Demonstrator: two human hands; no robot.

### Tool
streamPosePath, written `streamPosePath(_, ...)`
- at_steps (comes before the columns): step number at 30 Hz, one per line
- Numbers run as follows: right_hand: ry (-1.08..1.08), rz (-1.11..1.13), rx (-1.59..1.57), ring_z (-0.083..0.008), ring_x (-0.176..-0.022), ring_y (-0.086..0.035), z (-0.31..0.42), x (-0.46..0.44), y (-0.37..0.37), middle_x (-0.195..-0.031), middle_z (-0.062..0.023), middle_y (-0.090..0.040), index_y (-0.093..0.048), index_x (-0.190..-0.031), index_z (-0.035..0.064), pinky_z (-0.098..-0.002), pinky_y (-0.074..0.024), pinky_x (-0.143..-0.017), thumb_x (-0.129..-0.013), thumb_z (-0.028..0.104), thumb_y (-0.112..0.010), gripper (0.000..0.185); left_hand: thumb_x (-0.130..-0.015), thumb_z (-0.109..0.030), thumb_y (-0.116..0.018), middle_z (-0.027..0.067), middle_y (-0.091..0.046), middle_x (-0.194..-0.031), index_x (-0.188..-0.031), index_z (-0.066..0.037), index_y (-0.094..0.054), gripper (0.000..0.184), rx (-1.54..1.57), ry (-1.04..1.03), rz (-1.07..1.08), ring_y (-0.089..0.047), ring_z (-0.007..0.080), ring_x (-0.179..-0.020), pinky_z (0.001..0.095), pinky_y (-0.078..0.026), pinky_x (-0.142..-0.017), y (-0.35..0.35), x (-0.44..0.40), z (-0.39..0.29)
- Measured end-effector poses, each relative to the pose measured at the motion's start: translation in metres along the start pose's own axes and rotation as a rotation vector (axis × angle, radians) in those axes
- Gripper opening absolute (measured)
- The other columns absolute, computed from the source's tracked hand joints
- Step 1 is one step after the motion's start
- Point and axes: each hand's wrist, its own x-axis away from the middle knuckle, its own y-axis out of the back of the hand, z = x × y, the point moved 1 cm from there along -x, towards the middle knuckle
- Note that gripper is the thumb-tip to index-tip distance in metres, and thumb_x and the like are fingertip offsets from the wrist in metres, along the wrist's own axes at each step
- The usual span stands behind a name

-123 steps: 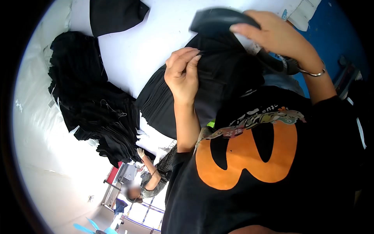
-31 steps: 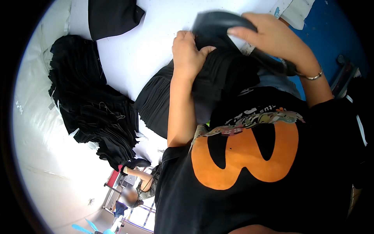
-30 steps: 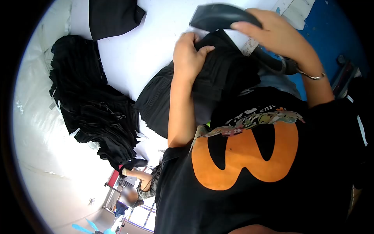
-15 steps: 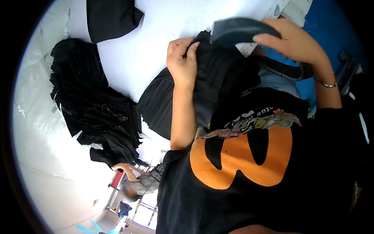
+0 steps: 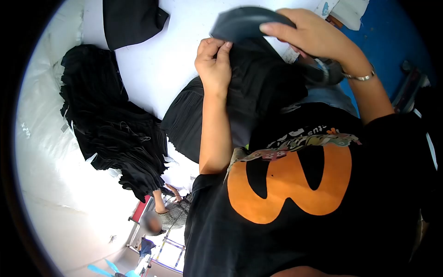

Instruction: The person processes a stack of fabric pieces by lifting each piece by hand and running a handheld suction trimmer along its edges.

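My left hand [image 5: 213, 64] is closed, thumb and fingers pinching the edge of a thick stack of black cloth pieces [image 5: 263, 76] that hangs toward my lap. My right hand [image 5: 309, 34] grips a curved dark piece of cloth [image 5: 247, 23], blurred by motion, its far end just above my left fingertips. Below my right wrist a dark loop [image 5: 325, 71] hangs, also blurred; whether it belongs to the same piece cannot be made out. Fanned layers of black cloth [image 5: 184, 115] lie to the left of my left forearm.
A long heap of black cloth [image 5: 106, 106] lies on the left of the white table [image 5: 152, 69], near clear plastic sheeting [image 5: 41, 138]. A separate black cloth piece [image 5: 131, 23] is at the top. Another person [image 5: 173, 214] reaches to the heap's lower end.
My right hand has moved left and slightly up with the dark cloth, bringing it over my left hand. My left hand stays almost in place. The other person's arms have shifted at the heap.
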Motion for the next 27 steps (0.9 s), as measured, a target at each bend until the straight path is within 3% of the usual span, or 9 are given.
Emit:
streamPosePath(6,-0.099,0.109,0.053,-0.0076,-0.044,-0.054,-0.006,0.028,0.021,-0.057,0.0,-0.055,-0.067,-0.094,0.0044,-0.0212,-0.0417,-0.042,-0.102,0.045,-0.057,0.043,-0.088,0.002,-0.072,0.0054,-0.066,-0.091,-0.092,0.001,-0.075,0.006,0.179,0.114,0.007,-0.06,0.0145,-0.084,0.0261,-0.049,-0.079,-0.001,0.001,0.0)
streamPosePath(8,0.134,0.003,0.196,-0.0086,-0.045,-0.055,-0.02,0.013,-0.001,-0.058,-0.0008,-0.055,-0.067,-0.093,0.0037,-0.0233,-0.0433,-0.044,-0.101,0.047,-0.058,0.045,-0.088,0.003,-0.07,0.0072,-0.067,-0.091,-0.091,0.002,-0.074,0.006,0.2,0.265,0.027,-0.062,0.0158,-0.083,0.0266,-0.05,-0.079,-0.001,0.0,0.009)
streamPosePath(11,-0.065,-0.053,-0.066,-0.0085,-0.044,-0.052,-0.002,0.008,-0.002,-0.059,-0.0011,-0.055,-0.066,-0.092,0.0034,-0.0233,-0.0425,-0.044,-0.1,0.048,-0.059,0.045,-0.088,0.004,-0.068,0.0087,-0.067,-0.09,-0.089,0.003,-0.073,0.005,0.049,0.085,0.023,-0.064,0.0172,-0.084,0.0272,-0.05,-0.08,0.015,0.002,-0.01)
streamPosePath(16,0.014,0.083,0.199,-0.0116,-0.052,-0.059,0.002,0.046,0.026,-0.062,-0.0018,-0.058,-0.069,-0.098,0.0041,-0.0275,-0.0437,-0.048,-0.098,0.042,-0.062,0.039,-0.088,0.002,-0.068,0.0113,-0.067,-0.088,-0.089,0.005,-0.071,0.004,0.108,-0.059,0.272,-0.065,0.0186,-0.086,0.0281,-0.051,-0.079,0.052,0.028,-0.033)
streamPosePath(18,0.137,-0.05,0.398,-0.021,-0.055,-0.059,-0.002,0.039,-0.001,-0.063,-0.0093,-0.06,-0.068,-0.087,-0.0009,-0.0321,-0.0449,-0.053,-0.096,0.053,-0.062,0.055,-0.085,-0.008,-0.076,0.0138,-0.067,-0.096,-0.093,0.006,-0.07,0.018,0.093,0.626,0.515,-0.067,0.0251,-0.087,0.0307,-0.054,-0.079,0.051,0.029,-0.028)
streamPosePath(19,0.2,-0.13,0.505,-0.0227,-0.054,-0.059,-0.004,0.033,-0.009,-0.063,-0.0109,-0.061,-0.068,-0.088,-0.0019,-0.0327,-0.045,-0.053,-0.096,0.053,-0.062,0.056,-0.085,-0.008,-0.076,0.0138,-0.067,-0.096,-0.093,0.006,-0.07,0.018,0.105,0.621,0.503,-0.067,0.0251,-0.087,0.0307,-0.054,-0.079,0.044,0.027,-0.031)
streamPosePath(21,0.119,-0.169,0.344,-0.0234,-0.056,-0.06,0.009,0.031,-0.001,-0.063,-0.011,-0.06,-0.068,-0.089,-0.0025,-0.0332,-0.0462,-0.054,-0.096,0.053,-0.062,0.056,-0.078,-0.021,-0.084,0.0161,-0.065,-0.104,-0.099,0.006,-0.069,0.037,-0.717,-0.018,0.092,-0.067,0.0335,-0.092,0.0359,-0.055,-0.08,0.018,0.013,-0.04)
streamPosePath(22,0.019,-0.21,0.16,-0.0241,-0.058,-0.062,0.015,0.031,0.003,-0.063,-0.0111,-0.06,-0.067,-0.091,-0.0032,-0.0338,-0.0474,-0.056,-0.096,0.053,-0.062,0.057,-0.071,-0.03,-0.089,0.0185,-0.063,-0.109,-0.106,0.004,-0.068,0.053,-0.743,-0.126,0.111,-0.064,0.0394,-0.099,0.0425,-0.055,-0.081,0.012,0.008,-0.032)
streamPosePath(27,-0.115,-0.319,-0.043,-0.0113,-0.043,-0.055,0.0,0.051,0.034,-0.054,-0.0007,-0.055,-0.071,-0.109,-0.0001,-0.0238,-0.0422,-0.042,-0.098,0.052,-0.06,0.054,-0.07,-0.031,-0.089,0.0195,-0.065,-0.117,-0.109,0.001,-0.067,0.056,-0.557,0.197,0.461,-0.06,0.0416,-0.113,0.0408,-0.053,-0.089,0.007,0.009,-0.018)
